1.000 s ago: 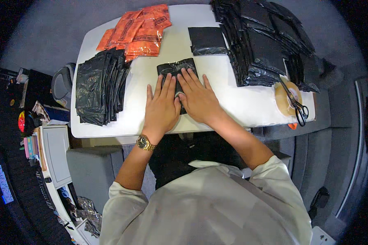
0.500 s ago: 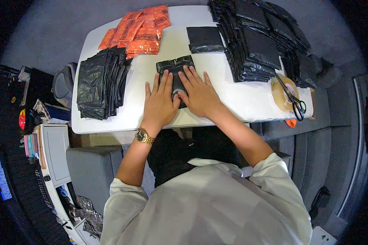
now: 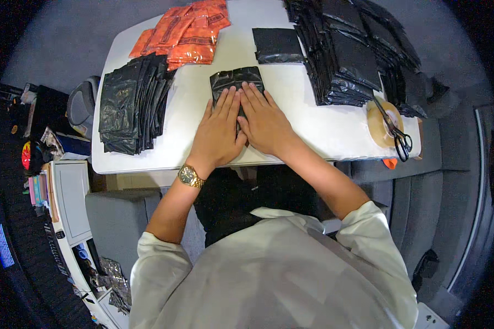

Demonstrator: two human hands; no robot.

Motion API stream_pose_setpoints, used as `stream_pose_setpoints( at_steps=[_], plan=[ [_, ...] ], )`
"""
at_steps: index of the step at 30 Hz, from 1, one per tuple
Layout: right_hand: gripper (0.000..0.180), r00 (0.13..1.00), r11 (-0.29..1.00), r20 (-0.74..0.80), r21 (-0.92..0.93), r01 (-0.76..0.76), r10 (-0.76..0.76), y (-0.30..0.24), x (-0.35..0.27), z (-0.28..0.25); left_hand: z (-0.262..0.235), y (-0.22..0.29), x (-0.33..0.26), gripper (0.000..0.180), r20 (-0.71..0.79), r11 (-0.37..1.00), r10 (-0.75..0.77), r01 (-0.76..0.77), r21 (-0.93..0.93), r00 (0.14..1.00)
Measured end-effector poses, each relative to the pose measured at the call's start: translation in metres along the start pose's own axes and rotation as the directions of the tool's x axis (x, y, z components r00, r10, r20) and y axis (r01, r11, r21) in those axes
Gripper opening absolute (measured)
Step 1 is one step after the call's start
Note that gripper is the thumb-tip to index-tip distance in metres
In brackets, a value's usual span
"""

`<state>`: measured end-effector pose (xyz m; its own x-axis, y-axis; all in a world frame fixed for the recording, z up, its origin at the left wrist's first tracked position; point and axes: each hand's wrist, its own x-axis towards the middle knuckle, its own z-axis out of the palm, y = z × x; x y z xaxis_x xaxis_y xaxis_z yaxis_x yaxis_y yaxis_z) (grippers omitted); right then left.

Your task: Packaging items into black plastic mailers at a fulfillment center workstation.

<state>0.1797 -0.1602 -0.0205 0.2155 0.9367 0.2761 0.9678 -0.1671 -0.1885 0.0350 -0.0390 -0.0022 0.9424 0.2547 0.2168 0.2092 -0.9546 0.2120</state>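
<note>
Flat left hand (image 3: 218, 133), right hand (image 3: 266, 123), glossy crinkled black pouch (image 3: 236, 80)

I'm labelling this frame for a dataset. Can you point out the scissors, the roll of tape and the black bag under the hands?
scissors (image 3: 396, 129): head view, on the blades near the pivot.
roll of tape (image 3: 375, 125): head view, on its tan left rim.
black bag (image 3: 237, 78): head view, on the part beyond the fingertips.
</note>
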Motion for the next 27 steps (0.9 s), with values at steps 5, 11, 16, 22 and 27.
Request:
stream_pose_setpoints(
  at_steps=[5,11,16,22,27],
  plan=[
    [0.068,0.998,0.999,0.055,-0.017,-0.039,0.040,-0.005,0.001,-0.006,0.001,0.001,-0.003,0.087,0.017,0.997,-0.016,0.014,0.071,1.000],
    [0.069,0.994,0.996,0.058,-0.005,-0.087,0.088,-0.006,0.002,-0.004,0.003,-0.003,-0.003,0.085,0.008,0.999,-0.047,0.047,0.027,0.999],
    [0.068,0.987,0.987,0.034,-0.031,-0.157,0.158,-0.007,0.000,-0.005,0.006,0.002,-0.002,0.072,0.016,0.983,-0.160,0.158,0.096,0.987],
    [0.063,0.985,0.984,0.008,0.060,-0.171,0.170,0.003,-0.015,-0.013,0.001,0.006,-0.012,0.070,-0.098,0.914,-0.393,0.400,0.069,0.914],
    [0.061,0.981,0.975,-0.016,0.108,-0.192,0.195,-0.013,-0.028,-0.016,-0.021,0.026,-0.014,0.048,-0.234,0.867,-0.497,0.490,-0.092,0.835]
  ],
)
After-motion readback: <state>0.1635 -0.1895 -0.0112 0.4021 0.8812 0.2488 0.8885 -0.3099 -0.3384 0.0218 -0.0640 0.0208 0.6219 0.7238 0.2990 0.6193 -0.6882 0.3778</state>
